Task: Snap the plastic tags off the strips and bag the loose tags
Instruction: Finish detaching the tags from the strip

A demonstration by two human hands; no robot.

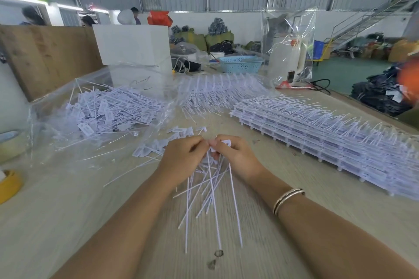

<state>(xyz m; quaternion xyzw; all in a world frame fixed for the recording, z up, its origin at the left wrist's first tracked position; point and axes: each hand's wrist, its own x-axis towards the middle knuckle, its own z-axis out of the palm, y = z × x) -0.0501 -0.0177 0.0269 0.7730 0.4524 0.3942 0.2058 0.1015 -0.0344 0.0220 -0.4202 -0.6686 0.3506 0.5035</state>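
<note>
Nearest the camera, below the fingers, a fan of thin white tails (pixel 210 197) from a held bunch of plastic tags (pixel 223 144) is spread over the wooden table (pixel 68 222). The bunch is pinched between both hands: the left hand (pixel 183 161) is curled round it from one side, and the right hand (pixel 235 156) grips it from the other, thumb and fingertips pressed together over the tag heads. A metal bracelet (pixel 288 199) is worn on the right forearm. Just beyond the left fingers, a small scatter of loose tags (pixel 158 145) is seen on the table. Farther left of the fingers, a clear plastic bag (pixel 45 120) is laid open, holding a heap of snapped tags (pixel 111 111). To the right of the fingers, stacked tag strips (pixel 328 140) are ranged in a long row, with more strips (pixel 217 93) piled beyond the fingertips. At the far end, a blue basket (pixel 240 64) and a white box (pixel 133 44) are set.
</note>
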